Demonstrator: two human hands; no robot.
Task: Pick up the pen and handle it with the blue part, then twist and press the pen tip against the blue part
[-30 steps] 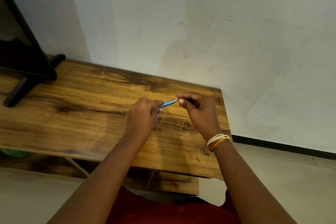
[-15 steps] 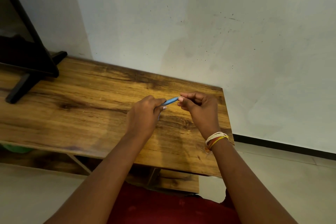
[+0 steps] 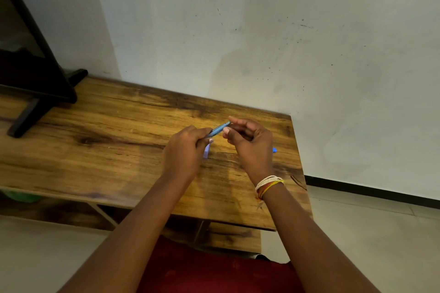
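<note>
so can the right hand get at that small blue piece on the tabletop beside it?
Probably yes. The small blue piece lies on the wooden table just off the right hand, nothing between them. But that hand's fingertips pinch the blue pen, so it would have to let go first.

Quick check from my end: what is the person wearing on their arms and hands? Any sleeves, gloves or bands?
Both forearms are bare: no sleeves or gloves show. The right hand has a stack of thin thread bands at the wrist, mostly white, with orange-red and yellow strands. The left hand and its wrist carry nothing. No rings show on the fingers. Red clothing shows at the bottom edge.
</note>
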